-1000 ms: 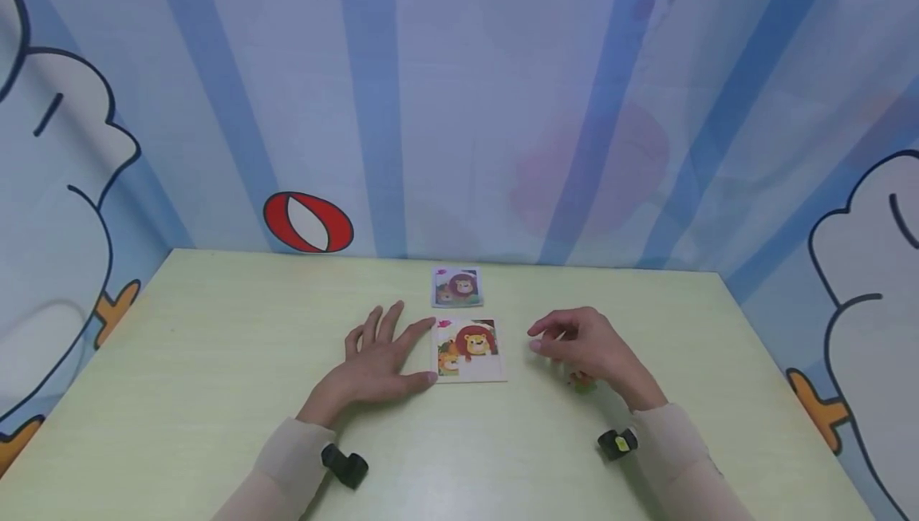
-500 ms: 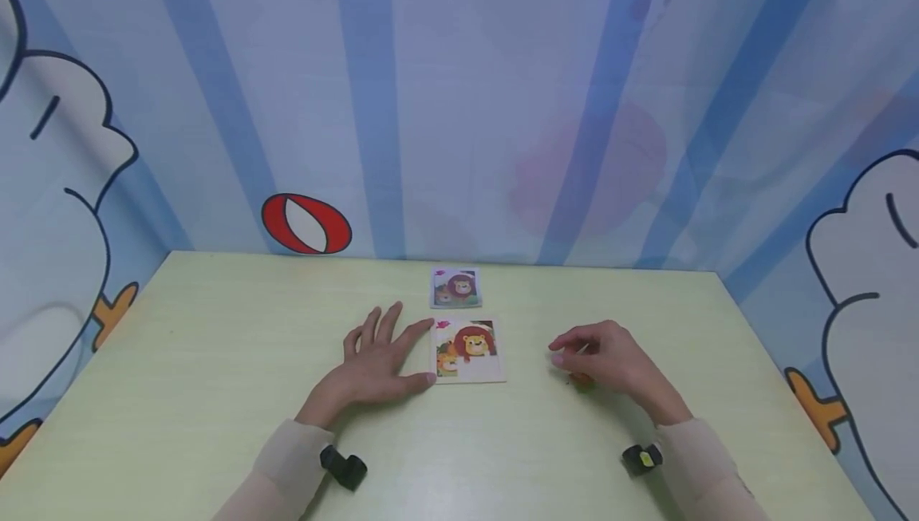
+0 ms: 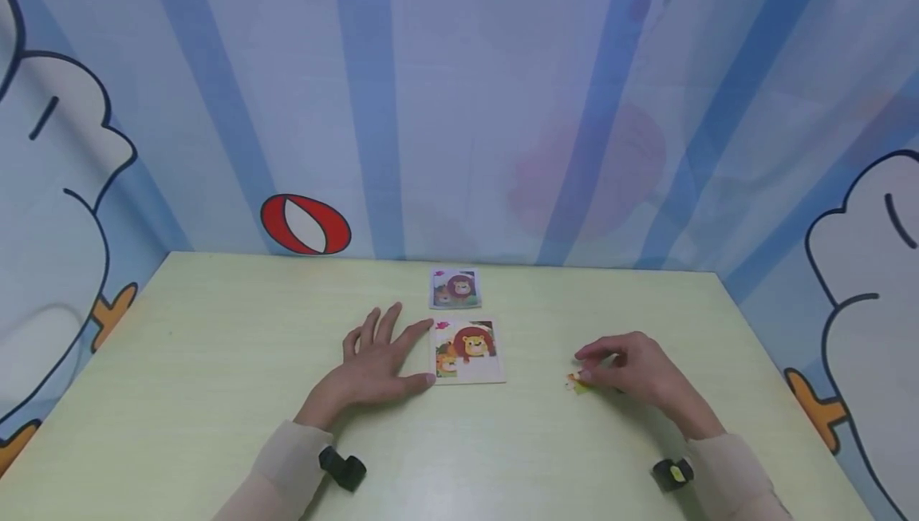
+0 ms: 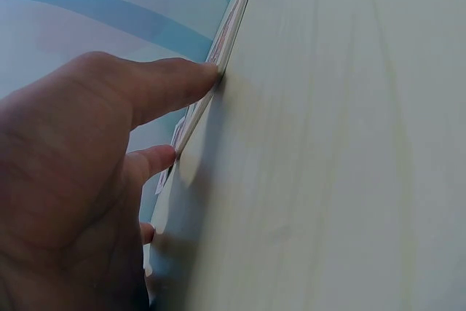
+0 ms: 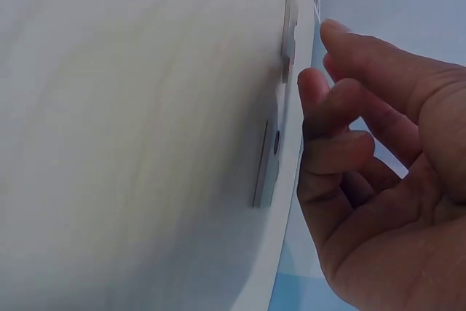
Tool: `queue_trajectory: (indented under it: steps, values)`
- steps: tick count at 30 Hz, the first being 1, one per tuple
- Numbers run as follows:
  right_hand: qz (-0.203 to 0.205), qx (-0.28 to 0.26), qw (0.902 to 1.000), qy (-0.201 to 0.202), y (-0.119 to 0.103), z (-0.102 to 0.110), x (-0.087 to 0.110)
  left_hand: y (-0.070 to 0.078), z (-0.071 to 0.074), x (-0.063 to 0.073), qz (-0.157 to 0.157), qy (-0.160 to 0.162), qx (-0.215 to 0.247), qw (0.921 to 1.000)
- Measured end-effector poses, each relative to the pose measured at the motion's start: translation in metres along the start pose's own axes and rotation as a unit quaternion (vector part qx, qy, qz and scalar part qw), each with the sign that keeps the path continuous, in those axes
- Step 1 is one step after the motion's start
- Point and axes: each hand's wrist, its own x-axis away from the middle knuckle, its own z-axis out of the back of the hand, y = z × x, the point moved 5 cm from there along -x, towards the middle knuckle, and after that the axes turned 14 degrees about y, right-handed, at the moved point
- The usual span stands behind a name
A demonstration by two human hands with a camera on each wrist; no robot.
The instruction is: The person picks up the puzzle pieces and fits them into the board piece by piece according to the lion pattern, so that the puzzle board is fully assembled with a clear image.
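Observation:
A lion jigsaw board (image 3: 483, 370) lies mid-table, with a blank white patch at its lower right. My left hand (image 3: 373, 365) is spread flat beside it, thumb and index fingertip touching its left edge; the left wrist view shows both tips against the board's thin side (image 4: 234, 30). To the right, my right hand (image 3: 635, 369) hovers with bent fingers just over a yellow-orange puzzle piece (image 3: 573, 383), partly covered by the thumb. In the right wrist view two flat pieces, a far one (image 5: 290, 30) and a near one (image 5: 266, 169), lie on the table, apart from the fingertips.
Behind the board lies a card with the same lion picture (image 3: 455, 288). The pale table (image 3: 237, 329) ends at a blue striped curtain (image 3: 459, 106) printed with a red-and-white ball and cloud shapes at the sides.
My right hand has moved right and toward me, away from the board, uncovering the left part of a puzzle piece. My left hand keeps its place at the board's edge.

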Motion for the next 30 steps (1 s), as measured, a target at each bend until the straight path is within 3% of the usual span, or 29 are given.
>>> queue_trajectory:
  steps: [6, 20, 30]
  values:
    - [-0.007, 0.006, 0.9999, -0.007, 0.0047, 0.0003, 0.0051, 0.0068, 0.0061, 0.0040, 0.001, -0.006, 0.007, 1.0000]
    - [0.035, 0.003, 0.9990, -0.027, 0.0072, -0.0028, 0.0076, -0.0015, -0.0025, 0.0013, 0.001, -0.003, 0.002, 1.0000]
    - [0.055, 0.022, 0.9982, 0.008, 0.0023, -0.0003, 0.0028, -0.0023, -0.0026, -0.0010, 0.003, -0.001, 0.000, 1.0000]
